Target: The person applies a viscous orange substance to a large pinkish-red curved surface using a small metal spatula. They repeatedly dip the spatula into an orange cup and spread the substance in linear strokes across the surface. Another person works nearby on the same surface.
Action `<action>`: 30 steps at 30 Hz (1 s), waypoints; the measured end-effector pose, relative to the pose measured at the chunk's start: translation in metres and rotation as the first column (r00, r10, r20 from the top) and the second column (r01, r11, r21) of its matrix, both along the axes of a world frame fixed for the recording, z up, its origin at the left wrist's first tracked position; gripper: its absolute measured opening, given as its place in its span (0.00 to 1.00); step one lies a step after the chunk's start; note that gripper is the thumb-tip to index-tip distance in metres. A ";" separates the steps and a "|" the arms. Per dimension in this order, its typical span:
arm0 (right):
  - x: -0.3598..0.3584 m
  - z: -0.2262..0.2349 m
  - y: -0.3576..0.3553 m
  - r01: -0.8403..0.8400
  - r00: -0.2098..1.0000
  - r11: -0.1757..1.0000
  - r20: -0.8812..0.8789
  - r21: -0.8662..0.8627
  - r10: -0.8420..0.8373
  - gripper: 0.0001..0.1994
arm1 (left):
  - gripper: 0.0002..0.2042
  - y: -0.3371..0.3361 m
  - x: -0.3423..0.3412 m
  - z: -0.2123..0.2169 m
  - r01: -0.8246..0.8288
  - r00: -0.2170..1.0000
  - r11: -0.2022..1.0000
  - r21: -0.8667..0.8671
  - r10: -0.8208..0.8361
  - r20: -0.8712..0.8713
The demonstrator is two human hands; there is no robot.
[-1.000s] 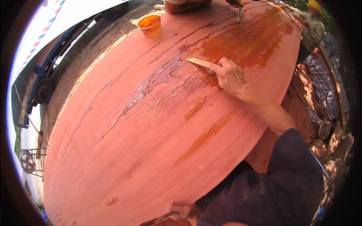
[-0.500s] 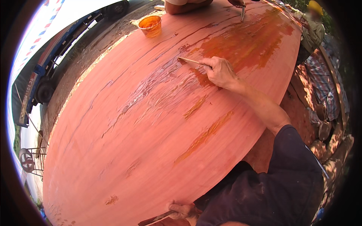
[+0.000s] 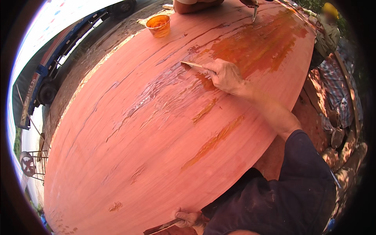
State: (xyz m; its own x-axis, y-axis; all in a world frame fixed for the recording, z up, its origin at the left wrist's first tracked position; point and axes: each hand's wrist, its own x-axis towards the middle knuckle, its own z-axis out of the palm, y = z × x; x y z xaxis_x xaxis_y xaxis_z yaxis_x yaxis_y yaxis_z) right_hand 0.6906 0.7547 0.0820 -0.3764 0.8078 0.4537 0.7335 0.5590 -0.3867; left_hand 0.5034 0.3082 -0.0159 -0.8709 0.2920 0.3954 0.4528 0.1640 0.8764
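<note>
A broad reddish wood slab (image 3: 129,164) with a curved edge fills most of the view. Across its upper middle reaches my right hand (image 3: 227,76), closed on a thin, flat, pale-edged scraper (image 3: 192,64). The scraper's far end touches the wood beside a wet, wrinkled streak (image 3: 150,92). Just under and past that hand lies a dark orange, glossy coating (image 3: 254,43). At the slab's near edge my left hand (image 3: 189,219) grips a dark flat stick (image 3: 161,228), whose outer end is cut off by the rim of the picture.
An orange-stained clear tub (image 3: 158,26) stands on the slab's far side, near another person's bent leg (image 3: 196,6). That person's hand holds a brush (image 3: 255,13) over the coating. A blue truck (image 3: 41,74) is at left; someone in a yellow hat (image 3: 329,9) stands far right.
My right hand and the scraper have slid slightly left along the wood. My left hand keeps its place, and the brush across from me has barely shifted.
</note>
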 end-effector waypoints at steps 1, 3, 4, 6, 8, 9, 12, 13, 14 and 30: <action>-0.002 -0.002 -0.001 0.012 1.000 1.000 0.027 -0.008 -0.012 0.11 | 0.18 0.000 0.000 0.000 0.003 1.000 1.000 0.001 -0.003 0.005; -0.004 -0.006 -0.004 -0.016 0.999 0.999 0.044 0.042 0.014 0.12 | 0.18 -0.001 0.000 -0.001 0.011 1.000 1.000 -0.002 -0.011 0.018; -0.004 -0.008 -0.006 -0.017 0.998 0.999 0.060 0.048 0.014 0.12 | 0.18 -0.002 -0.001 -0.001 0.013 1.000 1.000 -0.004 -0.013 0.026; -0.003 -0.010 -0.011 -0.018 0.989 0.998 0.147 0.065 0.008 0.12 | 0.18 -0.002 -0.001 -0.001 0.010 1.000 1.000 -0.005 -0.009 0.027; -0.003 -0.010 -0.018 -0.023 0.980 0.996 0.199 0.087 0.005 0.12 | 0.18 -0.001 -0.001 0.000 -0.015 1.000 1.000 -0.020 0.015 -0.002; -0.002 -0.010 -0.022 -0.031 0.978 0.994 0.206 0.108 0.008 0.13 | 0.18 -0.001 -0.001 0.000 0.001 1.000 1.000 0.001 -0.001 0.017; 0.005 -0.004 -0.029 -0.034 0.979 0.996 0.205 0.081 0.017 0.13 | 0.17 0.001 0.001 0.002 0.000 0.999 1.000 0.028 -0.001 0.044; 0.007 -0.002 -0.030 -0.053 0.982 0.995 0.184 0.087 0.036 0.13 | 0.17 0.002 0.002 0.002 -0.010 0.998 0.999 0.043 0.007 0.058; 0.010 0.000 -0.028 -0.037 0.989 0.997 0.149 0.069 0.026 0.13 | 0.17 0.003 0.003 0.002 -0.017 0.998 0.999 0.048 0.015 0.059; 0.012 0.003 -0.013 0.025 1.000 0.996 0.006 0.084 -0.026 0.12 | 0.16 0.005 0.007 0.006 -0.010 0.998 0.999 0.050 0.007 0.065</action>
State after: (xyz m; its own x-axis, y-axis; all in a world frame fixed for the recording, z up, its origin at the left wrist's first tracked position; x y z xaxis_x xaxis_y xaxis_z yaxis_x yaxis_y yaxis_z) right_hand 0.7024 0.7412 0.0845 -0.3596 0.7765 0.5175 0.7504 0.5703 -0.3342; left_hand 0.5102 0.3133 -0.0095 -0.8975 0.2656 0.3520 0.3936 0.1224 0.9111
